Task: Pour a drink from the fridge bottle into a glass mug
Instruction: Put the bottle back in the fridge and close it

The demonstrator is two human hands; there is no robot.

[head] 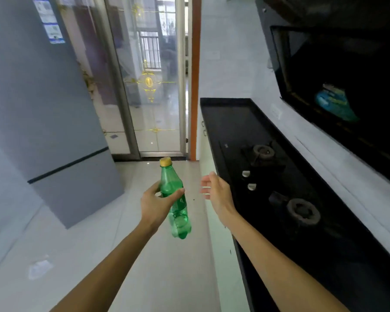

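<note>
A green plastic bottle (pixel 175 199) with a yellow cap is held nearly upright over the floor, in the middle of the head view. My left hand (pixel 157 204) grips it around its upper body, thumb across the front. My right hand (pixel 216 191) hovers a short way to the right of the bottle, fingers relaxed and apart, holding nothing. No glass mug is in view.
A grey fridge (pixel 45 113) stands shut on the left. A black counter (pixel 239 122) with a two-burner gas hob (pixel 279 183) runs along the right, under a dark range hood (pixel 338 82). A glass sliding door (pixel 149 86) lies ahead across the pale tiled floor.
</note>
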